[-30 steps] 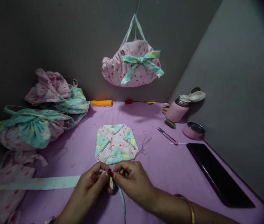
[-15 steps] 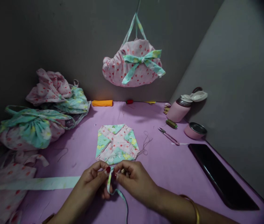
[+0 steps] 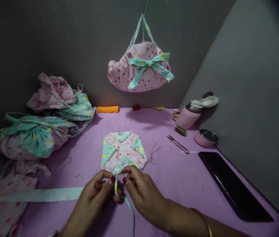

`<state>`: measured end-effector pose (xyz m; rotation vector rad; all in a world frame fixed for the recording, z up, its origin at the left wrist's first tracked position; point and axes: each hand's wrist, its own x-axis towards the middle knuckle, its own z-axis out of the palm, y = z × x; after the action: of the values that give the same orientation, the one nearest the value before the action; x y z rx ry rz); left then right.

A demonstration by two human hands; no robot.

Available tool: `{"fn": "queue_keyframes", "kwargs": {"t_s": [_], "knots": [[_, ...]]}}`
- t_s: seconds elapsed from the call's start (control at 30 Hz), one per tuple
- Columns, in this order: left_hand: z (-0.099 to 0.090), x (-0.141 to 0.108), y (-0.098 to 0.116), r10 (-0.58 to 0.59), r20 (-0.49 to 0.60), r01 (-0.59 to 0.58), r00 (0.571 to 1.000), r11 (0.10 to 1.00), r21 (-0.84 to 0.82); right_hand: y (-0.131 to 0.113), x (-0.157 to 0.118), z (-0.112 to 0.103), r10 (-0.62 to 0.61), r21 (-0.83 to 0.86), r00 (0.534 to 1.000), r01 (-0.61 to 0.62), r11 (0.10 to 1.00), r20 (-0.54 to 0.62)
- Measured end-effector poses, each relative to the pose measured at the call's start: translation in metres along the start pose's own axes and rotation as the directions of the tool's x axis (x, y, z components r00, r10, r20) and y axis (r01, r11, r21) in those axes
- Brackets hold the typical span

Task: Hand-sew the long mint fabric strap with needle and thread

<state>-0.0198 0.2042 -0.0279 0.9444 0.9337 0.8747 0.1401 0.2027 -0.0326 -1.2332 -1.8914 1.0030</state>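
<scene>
Left hand pinches the narrow fabric strip between thumb and forefinger, near its upper end. The right hand is just beside it, thumb and forefinger a little apart at the tips; whether they grip something thin, I cannot tell. The strip should handle as very light, soft and limp, hardly slippery or fragile, though likely to twist or unfold. Its folded edges close to the end look best to hold, with a light pinch of 2 fingertips. It lies between the 2 hands, on the near side of the patterned square, and its blue-green tail hangs toward the bench's near side. A paler, wider strip runs out leftward from behind the left hand.
</scene>
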Motion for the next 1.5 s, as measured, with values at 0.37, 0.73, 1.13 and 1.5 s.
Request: {"fn": "queue_keyframes", "kwargs": {"t_s": [0.37, 0.73, 1.13, 1.5], "knots": [[-0.0009, -0.0003, -0.0003, 0.033, -0.046, -0.03, 0.998, 0.997, 0.068, 0.0013, -0.0031, 0.0049, -0.021, -0.115, 0.995, 0.033, 0.993, 0.102], [-0.0065, -0.0011, -0.0084, 0.044, -0.021, -0.043, 0.999, 0.998, 0.054, 0.0038, -0.0016, 0.0058, -0.022, -0.115, 0.997, 0.03, 0.993, 0.076], [-0.0057, -0.0005, -0.0087, 0.043, -0.021, -0.041, 0.999, 0.995, 0.087, 0.0036, -0.0031, 0.0078, 0.039, -0.077, 0.998, -0.034, 0.996, 0.056], [-0.0026, -0.0012, -0.0054, 0.001, -0.039, 0.002, 0.999, 0.996, 0.088, 0.0028, -0.0014, 0.0085, 0.045, 0.023, 0.999, -0.045, 0.999, -0.013]]}}
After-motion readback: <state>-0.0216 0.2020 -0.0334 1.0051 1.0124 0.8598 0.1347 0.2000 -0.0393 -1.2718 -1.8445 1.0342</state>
